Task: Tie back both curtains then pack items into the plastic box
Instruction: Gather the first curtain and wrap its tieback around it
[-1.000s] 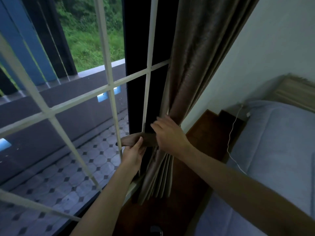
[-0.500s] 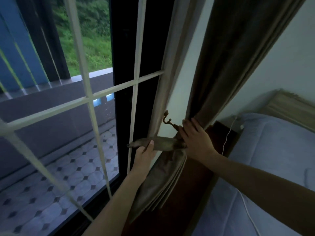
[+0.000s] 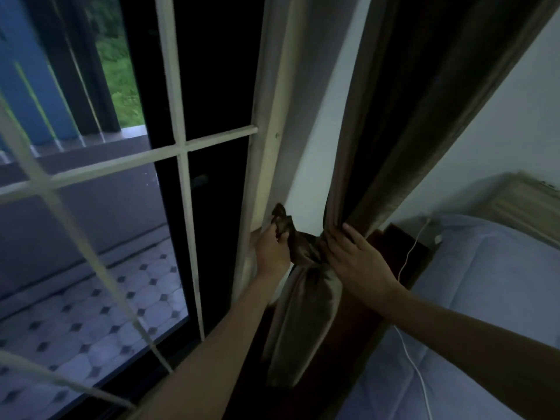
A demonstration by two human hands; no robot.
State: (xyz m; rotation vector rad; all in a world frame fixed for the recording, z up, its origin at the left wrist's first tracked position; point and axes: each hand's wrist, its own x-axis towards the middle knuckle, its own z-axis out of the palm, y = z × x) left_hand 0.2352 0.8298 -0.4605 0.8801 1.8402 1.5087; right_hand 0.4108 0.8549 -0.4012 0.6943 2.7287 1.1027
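**Hooking the tieback on the right-hand curtain**

The curtain (image 3: 394, 131) hangs gathered against the wall between the window frame (image 3: 266, 147) and the bed (image 3: 500, 283), cinched at its waist by a brown fabric tieback (image 3: 303, 248). The left hand (image 3: 271, 250) is clenched on the free end of the tieback, lifting it against the edge of the frame, where the band bunches up. The right hand (image 3: 353, 259) lies flat and unclenched against the folds, fingers spread, pressing the bundle toward the wall without grasping it.

To do this step well, the left hand should keep the band taut while its loop is seated on whatever holds it (no hook is visible here; the bunched fabric covers that spot). The right hand does best to steady the pleats so none slip out below the band, and to let go only once the loop bears the load. The lower curtain flares loosely beneath the tie, so a tidy-up may be needed. The plastic box is not in view, and packing has yet to begin.
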